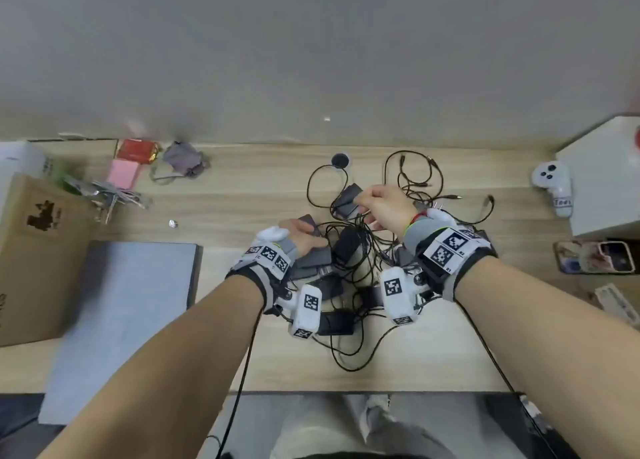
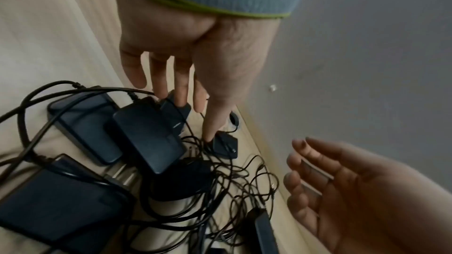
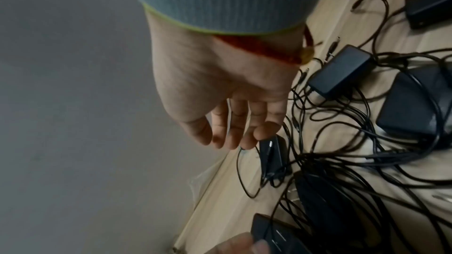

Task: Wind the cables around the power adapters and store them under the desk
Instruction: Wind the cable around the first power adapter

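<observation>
Head view: both hands, left hand (image 1: 301, 235) and right hand (image 1: 386, 205), hover loose-fingered over tangled adapters (image 1: 346, 244).

Only a blurred label on the white controller (image 1: 556, 186) seems to start "Tee"; nothing else reads clearly.

Both forearms reach forward over the desk (image 1: 433, 361). The left hand (image 1: 300, 234) lies low with fingers extended; the right hand (image 1: 386, 205) hovers farther back, fingers loosely straight.
</observation>
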`<state>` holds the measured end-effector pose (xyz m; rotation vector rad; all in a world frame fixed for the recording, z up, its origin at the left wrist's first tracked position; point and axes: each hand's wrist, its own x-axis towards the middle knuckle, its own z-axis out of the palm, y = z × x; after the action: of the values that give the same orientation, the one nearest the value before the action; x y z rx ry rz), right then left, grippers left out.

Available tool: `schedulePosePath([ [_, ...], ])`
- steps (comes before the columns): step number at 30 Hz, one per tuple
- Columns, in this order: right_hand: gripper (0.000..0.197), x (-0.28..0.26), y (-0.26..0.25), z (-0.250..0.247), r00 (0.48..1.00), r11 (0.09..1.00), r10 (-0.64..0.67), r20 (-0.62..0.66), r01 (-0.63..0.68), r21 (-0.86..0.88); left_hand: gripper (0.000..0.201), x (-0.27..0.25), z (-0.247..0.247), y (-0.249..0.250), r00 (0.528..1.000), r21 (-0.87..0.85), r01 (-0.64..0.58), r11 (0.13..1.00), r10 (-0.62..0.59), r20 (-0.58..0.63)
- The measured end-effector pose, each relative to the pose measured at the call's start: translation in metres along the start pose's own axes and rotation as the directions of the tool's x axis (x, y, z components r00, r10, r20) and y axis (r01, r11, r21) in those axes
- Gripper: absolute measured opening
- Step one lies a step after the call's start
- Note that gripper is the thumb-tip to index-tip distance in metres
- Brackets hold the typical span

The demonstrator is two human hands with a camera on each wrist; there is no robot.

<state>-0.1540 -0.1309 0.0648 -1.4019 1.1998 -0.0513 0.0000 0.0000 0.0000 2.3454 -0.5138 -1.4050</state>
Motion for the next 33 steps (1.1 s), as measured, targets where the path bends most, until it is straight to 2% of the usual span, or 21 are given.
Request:
schedulePosePath([
  [1,0.010,0.004,0.001,0.003,1.000,1.000,0.007,-0.004,-0.007,-0.010,0.079,0.013,0.001,-0.006,0.999,0.040,-0.041,0.998,0.040,0.034],
  [2,0.010,0.008,0.003,0.006,1.000,1.000,0.024,-0.019,-0.024,-0.016,0.082,0.016,0.002,-0.006,0.996,0.097,-0.052,0.994,0.044,0.077],
  [5,0.010,0.014,0.011,0.016,0.998,0.998,0.068,-0.013,-0.068,-0.017,0.073,0.006,0.003,-0.003,0.981,0.298,-0.054,0.953,-0.004,0.192],
  [10,0.010,0.014,0.014,0.021,0.994,0.995,0.100,-0.039,-0.099,0.030,0.076,0.009,0.011,-0.011,0.989,0.396,-0.146,0.907,0.128,0.072],
  [15,0.009,0.008,0.012,0.025,0.993,0.992,0.115,-0.008,-0.115,0.046,0.070,-0.002,-0.006,0.001,0.994,0.443,-0.098,0.891,0.068,0.082],
  [17,0.009,-0.019,-0.011,-0.002,1.000,0.999,0.008,0.011,-0.008,0.041,0.069,-0.039,-0.016,0.033,0.991,0.292,-0.126,0.948,0.131,0.004],
  [19,0.010,-0.020,-0.015,-0.005,0.998,0.999,0.018,0.060,-0.020,0.033,0.072,-0.037,-0.021,0.045,0.988,0.060,-0.151,0.987,0.153,-0.036],
  [21,0.010,-0.026,-0.012,-0.002,0.990,1.000,0.008,0.138,-0.011,0.016,0.077,-0.040,-0.024,0.053,0.985,-0.101,-0.168,0.981,0.164,-0.052],
  [25,0.021,-0.046,-0.015,-0.011,0.941,0.994,-0.104,0.321,0.107,0.008,0.088,-0.070,-0.037,0.091,0.969,-0.264,-0.245,0.933,0.224,-0.109],
  [28,0.031,-0.067,-0.027,-0.026,0.860,0.958,-0.233,0.455,0.284,-0.046,0.044,-0.111,-0.037,0.127,0.932,-0.341,-0.363,0.867,0.333,-0.145],
  [31,0.016,-0.084,-0.039,-0.033,0.795,0.920,-0.311,0.520,0.389,-0.046,0.044,-0.140,-0.033,0.155,0.911,-0.407,-0.411,0.816,0.388,-0.141],
  [33,0.021,-0.095,-0.040,-0.045,0.776,0.914,-0.365,0.514,0.405,0.037,0.036,-0.161,-0.029,0.171,0.892,-0.426,-0.449,0.786,0.427,-0.152],
])
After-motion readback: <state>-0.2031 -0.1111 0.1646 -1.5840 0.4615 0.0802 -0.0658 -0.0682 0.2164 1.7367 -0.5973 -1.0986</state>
